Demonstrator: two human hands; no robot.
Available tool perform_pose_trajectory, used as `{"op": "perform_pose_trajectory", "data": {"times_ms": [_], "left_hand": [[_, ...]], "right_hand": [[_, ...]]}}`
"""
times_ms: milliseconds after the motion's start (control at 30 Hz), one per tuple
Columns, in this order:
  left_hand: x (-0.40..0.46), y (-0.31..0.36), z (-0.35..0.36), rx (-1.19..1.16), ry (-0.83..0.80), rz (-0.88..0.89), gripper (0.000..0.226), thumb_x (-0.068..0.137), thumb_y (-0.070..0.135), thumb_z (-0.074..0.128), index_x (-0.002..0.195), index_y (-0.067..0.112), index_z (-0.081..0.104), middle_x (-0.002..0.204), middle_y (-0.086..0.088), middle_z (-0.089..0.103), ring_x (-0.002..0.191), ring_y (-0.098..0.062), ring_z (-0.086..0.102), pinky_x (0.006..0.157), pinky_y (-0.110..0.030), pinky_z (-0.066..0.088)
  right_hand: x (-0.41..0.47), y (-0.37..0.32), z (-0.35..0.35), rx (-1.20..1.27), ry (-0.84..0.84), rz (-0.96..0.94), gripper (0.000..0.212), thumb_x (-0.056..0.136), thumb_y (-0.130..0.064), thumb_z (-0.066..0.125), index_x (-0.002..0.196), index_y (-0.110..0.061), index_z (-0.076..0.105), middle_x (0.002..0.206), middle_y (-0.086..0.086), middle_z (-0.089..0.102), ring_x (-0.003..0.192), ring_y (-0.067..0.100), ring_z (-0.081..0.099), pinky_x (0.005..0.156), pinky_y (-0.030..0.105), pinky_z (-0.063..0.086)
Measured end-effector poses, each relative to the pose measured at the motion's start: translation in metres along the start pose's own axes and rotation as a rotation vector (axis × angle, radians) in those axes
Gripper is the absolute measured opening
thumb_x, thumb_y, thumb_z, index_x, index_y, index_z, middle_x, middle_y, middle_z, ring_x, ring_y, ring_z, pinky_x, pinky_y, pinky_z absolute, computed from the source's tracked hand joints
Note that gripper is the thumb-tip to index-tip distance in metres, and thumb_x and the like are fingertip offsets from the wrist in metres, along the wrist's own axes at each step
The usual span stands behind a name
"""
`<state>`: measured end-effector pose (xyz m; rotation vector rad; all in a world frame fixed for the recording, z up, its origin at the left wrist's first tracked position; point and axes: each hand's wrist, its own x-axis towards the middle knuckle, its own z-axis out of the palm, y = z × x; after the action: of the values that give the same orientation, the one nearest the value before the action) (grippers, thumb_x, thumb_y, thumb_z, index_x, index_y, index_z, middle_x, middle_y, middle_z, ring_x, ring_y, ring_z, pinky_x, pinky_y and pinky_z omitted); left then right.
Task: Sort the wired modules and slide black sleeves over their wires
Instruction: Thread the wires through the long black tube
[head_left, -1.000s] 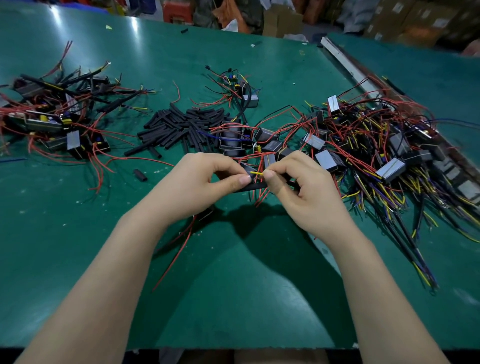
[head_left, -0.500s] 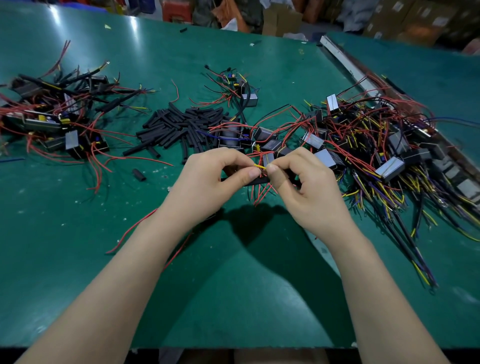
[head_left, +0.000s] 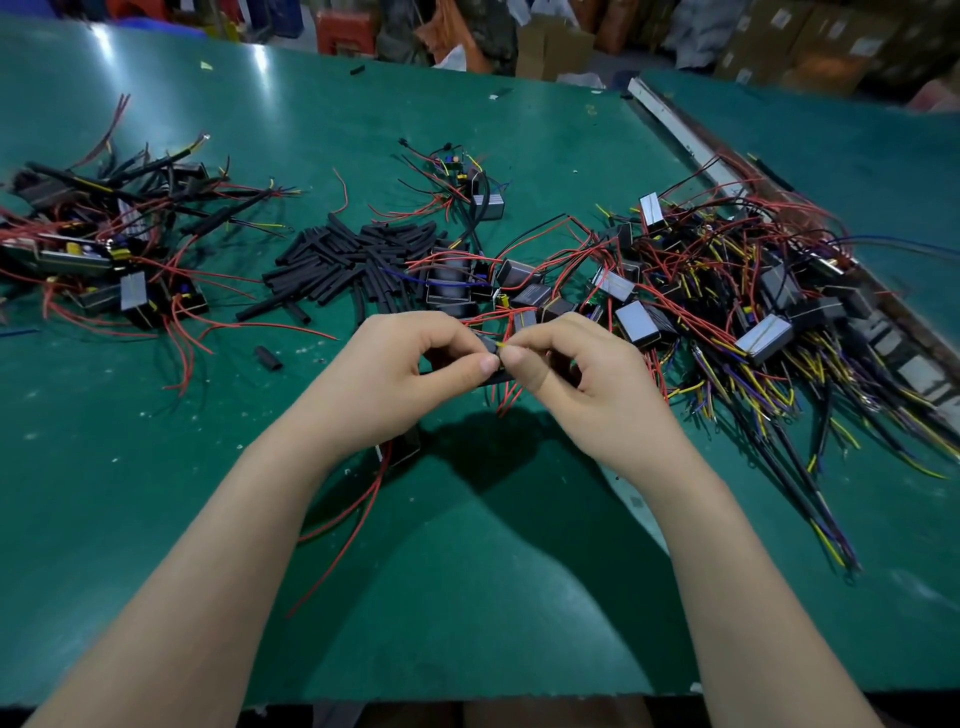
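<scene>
Matte black tubular sleeves (head_left: 358, 260) lie heaped on the green worktop (head_left: 467, 571). The left hand (head_left: 395, 374) pinches one black sleeve (head_left: 488, 345). The right hand (head_left: 582, 379) has its grip clamped on thin yellow wire (head_left: 502, 343) at the sleeve's mouth.

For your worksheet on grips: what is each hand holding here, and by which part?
Left hand pinches a black sleeve near its end; right hand pinches the yellow wire at its tip, by the sleeve's mouth.

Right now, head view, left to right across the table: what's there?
Sleeved module pile → stray black sleeve → loose sleeve heap → left hand → right hand → unsleeved module pile.
</scene>
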<state>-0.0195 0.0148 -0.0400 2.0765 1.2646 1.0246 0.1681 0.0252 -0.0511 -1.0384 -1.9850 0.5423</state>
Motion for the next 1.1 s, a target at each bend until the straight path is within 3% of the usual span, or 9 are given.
{"op": "perform_pose_trajectory", "data": {"times_ms": [133, 267, 367, 467, 533, 633, 833, 933, 1100], "left_hand": [[0.002, -0.003, 0.002, 0.064, 0.018, 0.030, 0.008, 0.085, 0.019, 0.068, 0.081, 0.013, 0.071, 0.071, 0.016, 0.059, 0.069, 0.007, 0.054, 0.063, -0.004, 0.035], [0.003, -0.004, 0.003, 0.077, 0.020, 0.036, 0.008, 0.085, 0.019, 0.068, 0.080, 0.013, 0.071, 0.071, 0.017, 0.058, 0.068, 0.007, 0.053, 0.063, -0.003, 0.033], [0.002, -0.005, 0.002, 0.025, 0.013, 0.002, 0.006, 0.086, 0.022, 0.067, 0.081, 0.021, 0.069, 0.071, 0.017, 0.058, 0.067, 0.010, 0.053, 0.061, -0.002, 0.033], [0.001, -0.005, 0.002, 0.012, 0.031, -0.003, 0.005, 0.086, 0.025, 0.066, 0.081, 0.026, 0.068, 0.074, 0.018, 0.060, 0.069, 0.011, 0.053, 0.064, -0.002, 0.033], [0.002, -0.005, 0.002, 0.022, 0.039, 0.008, 0.005, 0.086, 0.025, 0.066, 0.084, 0.023, 0.070, 0.075, 0.017, 0.061, 0.070, 0.010, 0.054, 0.064, -0.003, 0.033], [0.002, -0.004, 0.000, 0.013, 0.008, 0.025, 0.011, 0.086, 0.026, 0.065, 0.087, 0.019, 0.072, 0.077, 0.010, 0.063, 0.071, 0.003, 0.055, 0.064, -0.005, 0.034], [0.000, -0.002, -0.001, -0.026, -0.074, -0.027, 0.021, 0.083, 0.033, 0.064, 0.086, 0.015, 0.074, 0.080, 0.007, 0.068, 0.077, -0.007, 0.062, 0.070, -0.016, 0.044], [0.000, -0.004, -0.002, 0.012, -0.063, -0.048, 0.023, 0.084, 0.035, 0.064, 0.085, 0.014, 0.074, 0.079, 0.000, 0.068, 0.076, -0.012, 0.061, 0.071, -0.024, 0.044], [0.002, -0.002, 0.002, 0.100, -0.100, 0.023, 0.017, 0.088, 0.022, 0.066, 0.082, 0.008, 0.073, 0.073, -0.003, 0.062, 0.068, -0.010, 0.054, 0.064, -0.018, 0.040]], "right_hand": [[0.000, 0.002, 0.003, -0.014, 0.061, 0.015, 0.011, 0.094, -0.020, 0.058, 0.091, -0.014, 0.067, 0.079, -0.013, 0.059, 0.075, 0.005, 0.053, 0.072, 0.019, 0.042], [0.000, 0.004, 0.008, 0.074, 0.031, 0.176, 0.012, 0.097, -0.024, 0.054, 0.086, -0.029, 0.053, 0.070, -0.012, 0.063, 0.068, 0.010, 0.065, 0.069, 0.030, 0.051], [0.000, 0.002, 0.008, 0.074, 0.046, 0.122, 0.009, 0.098, -0.023, 0.051, 0.089, -0.026, 0.051, 0.070, -0.012, 0.063, 0.068, 0.003, 0.065, 0.066, 0.031, 0.051], [-0.002, -0.001, 0.008, -0.010, 0.040, 0.040, 0.010, 0.098, -0.025, 0.049, 0.094, -0.017, 0.053, 0.073, -0.004, 0.067, 0.070, 0.018, 0.067, 0.067, 0.038, 0.051], [-0.002, -0.002, 0.007, -0.061, 0.011, 0.010, 0.014, 0.097, -0.026, 0.049, 0.096, -0.014, 0.055, 0.072, -0.003, 0.066, 0.068, 0.020, 0.065, 0.066, 0.036, 0.048], [-0.003, -0.003, 0.006, -0.093, -0.030, -0.015, 0.019, 0.097, -0.029, 0.047, 0.098, -0.012, 0.056, 0.068, -0.011, 0.058, 0.058, 0.005, 0.049, 0.059, 0.025, 0.042], [-0.003, -0.004, 0.004, -0.232, -0.007, -0.012, 0.020, 0.095, -0.029, 0.043, 0.099, -0.014, 0.056, 0.072, -0.004, 0.055, 0.063, 0.019, 0.036, 0.059, 0.043, 0.047], [-0.004, -0.007, 0.008, -0.308, 0.011, -0.087, 0.017, 0.096, -0.024, 0.046, 0.097, -0.013, 0.058, 0.070, -0.004, 0.053, 0.063, 0.019, 0.035, 0.056, 0.042, 0.047], [-0.003, -0.007, 0.008, -0.302, 0.004, -0.106, 0.016, 0.096, -0.025, 0.047, 0.096, -0.014, 0.058, 0.067, -0.012, 0.042, 0.061, 0.015, 0.033, 0.053, 0.037, 0.044]]}}
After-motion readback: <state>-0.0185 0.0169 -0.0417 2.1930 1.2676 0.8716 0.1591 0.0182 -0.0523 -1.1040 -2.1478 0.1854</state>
